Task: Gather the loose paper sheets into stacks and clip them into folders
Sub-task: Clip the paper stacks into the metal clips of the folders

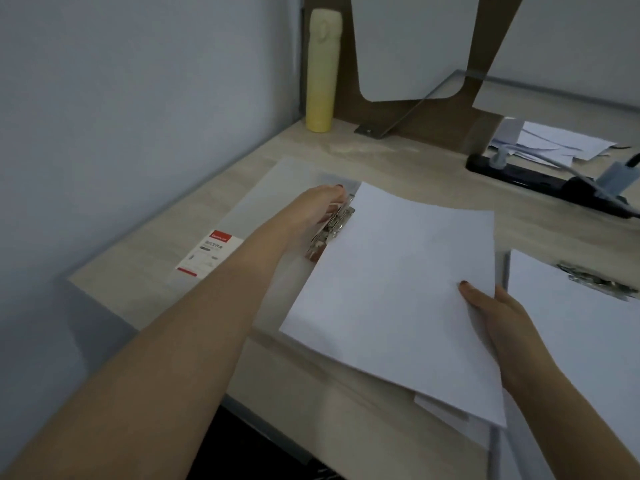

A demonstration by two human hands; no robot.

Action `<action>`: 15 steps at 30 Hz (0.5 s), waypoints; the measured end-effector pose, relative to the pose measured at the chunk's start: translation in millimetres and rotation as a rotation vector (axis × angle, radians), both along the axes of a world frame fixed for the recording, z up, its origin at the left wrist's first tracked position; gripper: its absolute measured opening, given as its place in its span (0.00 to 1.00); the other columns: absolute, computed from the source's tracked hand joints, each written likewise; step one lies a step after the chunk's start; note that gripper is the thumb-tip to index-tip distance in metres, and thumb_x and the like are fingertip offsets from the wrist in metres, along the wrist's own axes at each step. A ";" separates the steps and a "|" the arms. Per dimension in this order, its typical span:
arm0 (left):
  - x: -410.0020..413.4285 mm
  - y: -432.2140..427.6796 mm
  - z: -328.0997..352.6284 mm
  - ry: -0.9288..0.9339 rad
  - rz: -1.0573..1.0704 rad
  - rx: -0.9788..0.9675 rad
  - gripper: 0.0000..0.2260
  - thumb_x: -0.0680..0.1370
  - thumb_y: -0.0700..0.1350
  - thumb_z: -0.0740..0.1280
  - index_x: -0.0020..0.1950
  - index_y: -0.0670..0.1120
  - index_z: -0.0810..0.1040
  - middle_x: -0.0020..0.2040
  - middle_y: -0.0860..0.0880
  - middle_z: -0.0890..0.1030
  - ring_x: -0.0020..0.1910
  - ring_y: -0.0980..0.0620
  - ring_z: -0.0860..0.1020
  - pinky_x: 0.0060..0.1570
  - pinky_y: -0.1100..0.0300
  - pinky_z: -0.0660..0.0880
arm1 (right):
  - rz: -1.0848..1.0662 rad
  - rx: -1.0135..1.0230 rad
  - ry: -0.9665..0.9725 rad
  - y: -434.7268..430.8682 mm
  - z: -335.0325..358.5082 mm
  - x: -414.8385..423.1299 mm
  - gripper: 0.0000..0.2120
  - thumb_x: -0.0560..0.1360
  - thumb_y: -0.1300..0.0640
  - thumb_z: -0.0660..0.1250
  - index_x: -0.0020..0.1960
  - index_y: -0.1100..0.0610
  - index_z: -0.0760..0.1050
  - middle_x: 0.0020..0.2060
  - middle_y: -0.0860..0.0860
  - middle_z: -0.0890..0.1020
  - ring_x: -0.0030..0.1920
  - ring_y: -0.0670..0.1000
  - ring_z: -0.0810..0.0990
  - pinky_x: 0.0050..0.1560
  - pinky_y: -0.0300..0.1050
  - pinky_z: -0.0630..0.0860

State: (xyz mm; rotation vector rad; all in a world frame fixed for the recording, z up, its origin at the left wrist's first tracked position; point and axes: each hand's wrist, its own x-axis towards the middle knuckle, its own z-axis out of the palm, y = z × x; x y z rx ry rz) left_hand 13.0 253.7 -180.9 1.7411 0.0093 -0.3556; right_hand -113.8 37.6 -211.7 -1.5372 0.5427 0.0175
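L hand (322,206) was at the metal clip (334,225) of the open clear folder (277,202), fingers curled onto the clip's top end; the grip detail was blurred. R hand (498,313) pinched the paper stack (398,289) at its right edge, thumb on top, other fingers hidden underneath. The stack lay tilted over the folder's right half, its upper-left edge just beside the clip; couldn't tell if it sat under the clip. A few more sheets (446,410) stuck out below the stack's near corner. The folder lay flat on the wood desk (398,157), with a red/white label (209,252) on its left cover. A 2nd folder (581,341) w/ clipped paper sat to the right. At the back: yellow bottle (323,69), black power strip (540,178), loose papers (561,143).
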 end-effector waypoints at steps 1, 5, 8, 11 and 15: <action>1.0 1.4 -1.1 0.001 0.005 -0.032 0.11 0.82 0.45 0.55 0.59 0.44 0.72 0.52 0.50 0.76 0.52 0.54 0.73 0.51 0.67 0.69 | -0.002 -0.005 0.006 -0.4 -1.1 0.9 0.15 0.77 0.55 0.63 0.63 0.56 0.74 0.55 0.56 0.81 0.47 0.55 0.81 0.48 0.49 0.76; 0.4 6.9 -4.6 -0.006 0.048 -0.121 0.12 0.81 0.44 0.56 0.63 0.43 0.72 0.47 0.52 0.76 0.47 0.56 0.75 0.52 0.68 0.71 | -0.003 -0.022 0.007 -1.3 -2.7 2.1 0.15 0.77 0.56 0.62 0.63 0.57 0.73 0.50 0.54 0.81 0.44 0.54 0.80 0.44 0.48 0.76; -1.5 10.6 -7.3 -0.038 0.032 -0.091 0.12 0.81 0.44 0.57 0.61 0.44 0.74 0.50 0.51 0.77 0.52 0.54 0.75 0.62 0.60 0.69 | -0.028 -0.031 0.004 0.3 -4.5 1.5 0.16 0.77 0.56 0.62 0.64 0.56 0.72 0.56 0.56 0.80 0.50 0.58 0.80 0.56 0.57 0.75; -3.2 17.2 -11.5 -0.055 0.042 -0.091 0.13 0.81 0.47 0.57 0.61 0.45 0.76 0.52 0.51 0.78 0.55 0.54 0.75 0.65 0.57 0.69 | -0.053 -0.040 0.006 4.4 -6.8 1.0 0.18 0.77 0.56 0.63 0.66 0.55 0.71 0.58 0.55 0.80 0.53 0.58 0.79 0.60 0.57 0.73; -8.8 21.8 -16.8 -0.067 0.033 -0.091 0.12 0.81 0.49 0.57 0.57 0.45 0.76 0.54 0.49 0.79 0.56 0.54 0.76 0.66 0.56 0.70 | -0.072 -0.031 0.005 5.6 -8.3 -1.1 0.18 0.77 0.56 0.63 0.66 0.55 0.71 0.56 0.54 0.80 0.52 0.57 0.79 0.56 0.51 0.74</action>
